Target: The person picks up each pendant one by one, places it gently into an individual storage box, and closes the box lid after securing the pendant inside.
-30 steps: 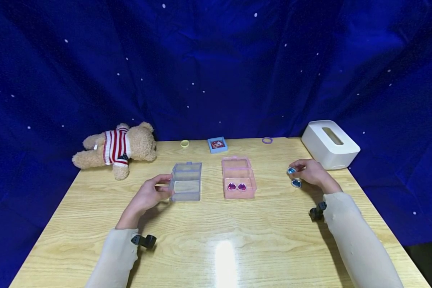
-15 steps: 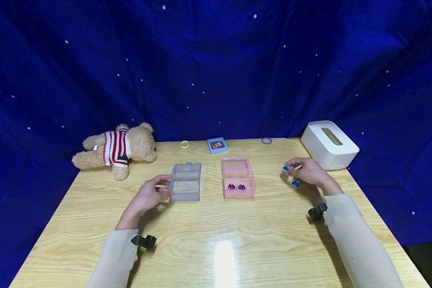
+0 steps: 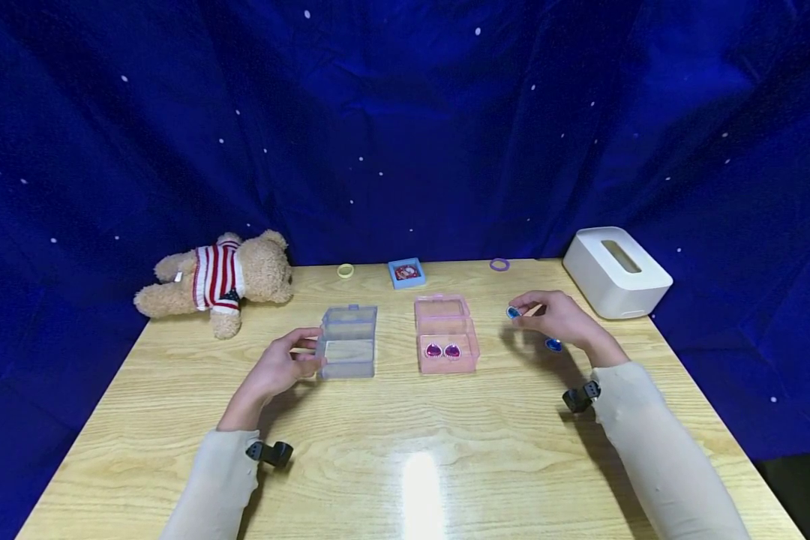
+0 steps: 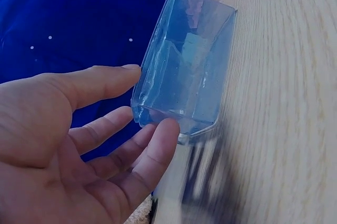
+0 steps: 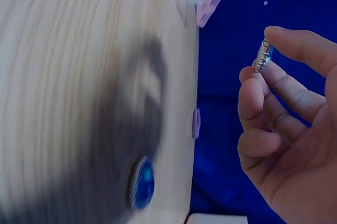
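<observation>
In the head view my left hand (image 3: 285, 361) is at the left end of a see-through blue plastic box (image 3: 348, 367), its lid folded back. The left wrist view shows thumb and fingertips touching the box's end, the fingers loosely bent. My right hand (image 3: 555, 313) pinches a blue gem with a silvery beaded edge (image 3: 513, 312) between thumb and fingers, raised over the table. A matching blue gem (image 3: 553, 345) lies on the wood below that hand. Between the hands stands a pink see-through box (image 3: 448, 364), lid back, with two magenta gems (image 3: 442, 351) inside.
Along the table's back are a yellow ring (image 3: 346, 271), a small blue tray (image 3: 407, 283) with something red in it, and a purple ring (image 3: 499, 265). A teddy bear (image 3: 219, 274) lies at the left. A white tissue box (image 3: 617, 271) stands back right, before a dark blue curtain.
My right hand has lifted one blue gem and carried it left, away from the other gem on the table. The left hand stays at the blue box.
</observation>
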Tool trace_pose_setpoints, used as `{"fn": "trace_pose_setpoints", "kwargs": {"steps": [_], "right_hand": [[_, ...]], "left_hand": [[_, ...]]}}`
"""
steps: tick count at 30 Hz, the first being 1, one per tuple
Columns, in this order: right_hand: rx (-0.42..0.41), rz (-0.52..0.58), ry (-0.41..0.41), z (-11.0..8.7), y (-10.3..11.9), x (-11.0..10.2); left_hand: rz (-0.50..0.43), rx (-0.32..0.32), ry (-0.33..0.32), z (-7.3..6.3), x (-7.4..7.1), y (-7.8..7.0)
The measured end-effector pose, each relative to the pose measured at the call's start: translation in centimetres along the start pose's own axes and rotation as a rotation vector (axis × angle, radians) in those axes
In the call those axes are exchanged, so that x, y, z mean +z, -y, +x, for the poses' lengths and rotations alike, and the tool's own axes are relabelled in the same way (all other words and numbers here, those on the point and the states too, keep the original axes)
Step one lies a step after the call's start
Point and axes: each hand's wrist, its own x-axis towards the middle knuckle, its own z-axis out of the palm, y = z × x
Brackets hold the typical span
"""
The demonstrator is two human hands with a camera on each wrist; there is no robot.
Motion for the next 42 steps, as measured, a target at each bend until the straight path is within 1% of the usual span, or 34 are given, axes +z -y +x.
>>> {"fn": "trace_pose_setpoints", "kwargs": {"steps": [7,13,16,18,25,32,38,42], "right_hand": [[-0.043,0.014,0.005,0.6,2.3,0.9],[-0.118,0.015,0.001,1.3,4.5,1.9],[-0.143,0.028,0.017,1.7,5.6,2.6],[-0.139,0.043,0.034,2.0,6.3,3.0],[-0.173,0.052,0.08,2.7,8.0,4.6],[-0.203,0.039,0.098,3.3,10.1,5.9],[-0.255,0.062,0.13,3.7,11.8,7.2],[-0.265,0.049,0.155,4.0,12.7,8.2]], "left_hand": [[0.008,-0.016,0.005,0.1,-0.1,-0.2],[0.011,-0.026,-0.003,0.3,-0.1,-0.2],[0.01,-0.029,-0.003,0.3,-0.1,-0.2],[0.008,-0.03,0.003,0.2,-0.1,-0.2],[-0.02,-0.04,0.029,0.1,-0.1,-0.1],[-0.012,-0.049,0.029,0.1,-0.1,-0.1],[-0.007,-0.048,0.029,0.0,-0.1,-0.2],[-0.002,-0.049,0.027,-0.1,0.0,-0.3]]}}
